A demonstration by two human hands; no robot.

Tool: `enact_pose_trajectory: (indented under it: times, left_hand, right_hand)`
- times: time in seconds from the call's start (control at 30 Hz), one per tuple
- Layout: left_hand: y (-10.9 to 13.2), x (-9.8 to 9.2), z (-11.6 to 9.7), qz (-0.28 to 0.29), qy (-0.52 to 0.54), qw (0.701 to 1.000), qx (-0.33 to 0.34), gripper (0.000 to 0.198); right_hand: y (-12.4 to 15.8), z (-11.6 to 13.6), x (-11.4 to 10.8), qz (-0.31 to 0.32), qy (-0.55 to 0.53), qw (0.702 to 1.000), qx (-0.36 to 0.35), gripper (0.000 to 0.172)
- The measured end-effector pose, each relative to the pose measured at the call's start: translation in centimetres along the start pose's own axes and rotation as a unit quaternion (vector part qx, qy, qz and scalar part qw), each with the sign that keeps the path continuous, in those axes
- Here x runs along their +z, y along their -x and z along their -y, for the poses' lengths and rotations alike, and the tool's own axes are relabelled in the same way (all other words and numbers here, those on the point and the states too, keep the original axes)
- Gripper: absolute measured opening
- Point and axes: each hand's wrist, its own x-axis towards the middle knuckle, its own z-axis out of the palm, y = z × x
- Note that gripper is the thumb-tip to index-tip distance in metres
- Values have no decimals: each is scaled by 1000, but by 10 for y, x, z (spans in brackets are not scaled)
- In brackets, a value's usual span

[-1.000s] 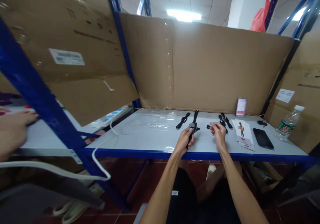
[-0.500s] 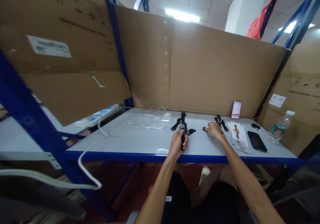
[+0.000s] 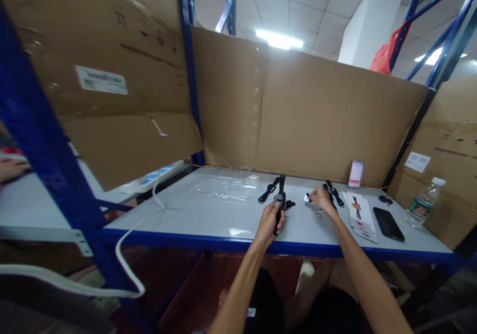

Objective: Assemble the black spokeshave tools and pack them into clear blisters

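Occlusion at left hand [image 3: 270, 221]: lower part of the long, slim, black tool with a wider dark-grey middle [image 3: 282, 187] was largely covered by that hand.
Occlusion at right hand [image 3: 321, 198]: fingertips hid part of a small black-and-white piece [image 3: 307, 198]; outline not resolved.
Left margin: another person's hand [image 3: 13, 169], blurred, cut off by the frame.
Upright screen: small pale display [image 3: 356, 174] near the brown cardboard back panel [image 3: 335, 120]; content pixelated, illegible.
Tool appearance: black arm with rounded tip above, broader grey body at mid-length, dark mark on it.
Tool location: over the pale grey tabletop with blue edge [image 3: 223, 220], far tip toward the panel; contact with the surface could not be judged.
Left grip: thumb and fingers were closed around the tool.
Right grip: fingers bent close together; pinch or mere touch on the piece could not be told.
Tabletop near right hand: small shiny metallic piece [image 3: 319, 214] just below it; slim black tools [image 3: 337, 197] beside it; white printed sheet [image 3: 360, 215] farther right.
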Motion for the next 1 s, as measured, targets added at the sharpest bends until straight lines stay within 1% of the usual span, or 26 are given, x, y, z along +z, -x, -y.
enact_pose_trajectory:
  times: [0.07, 0.13, 0.2, 0.27, 0.37, 0.47, 0.57, 0.73, 0.87, 0.93, 1.0]
  left_hand:
    - [-1, 0, 1, 1, 2, 1000, -2, 50]
    - [-2, 1, 1, 0, 0, 1000, -5, 49]
    - [-2, 2, 0, -7, -5, 1000, -5, 48]
    - [-2, 2, -2, -13, -11, 1000, -5, 47]
    - [0, 3, -4, -16, -14, 1000, -5, 50]
    - [0, 3, -5, -19, -11, 1000, 9, 54]
    - [0, 3, -4, -24, -6, 1000, 13, 58]
    - [0, 3, -3, -39, 24, 999, 20, 63]
    - [0, 3, -2, -46, 35, 998, 10, 63]
    - [-1, 2, -2, -47, 34, 998, 7, 61]
    - [-3, 0, -1, -47, 34, 998, 0, 60]
  right_hand:
    - [2, 9, 4, 16, -22, 1000, -3, 21]
    - [9, 22, 13, 53, -73, 996, -9, 33]
    - [20, 36, 25, 89, -130, 987, -20, 36]
    - [32, 50, 38, 91, -143, 985, -33, 31]
    - [47, 64, 51, 55, -90, 993, -53, 21]
    - [54, 70, 56, 28, -49, 995, -77, 11]
    - [59, 72, 59, 19, -28, 995, -89, 4]
    - [69, 78, 65, 28, -13, 999, -30, 4]
    - [75, 82, 69, 20, 12, 1000, -9, 4]
    - [75, 83, 71, 12, 17, 1000, -2, 7]
    - [75, 82, 71, 8, 15, 1000, 9, 15]
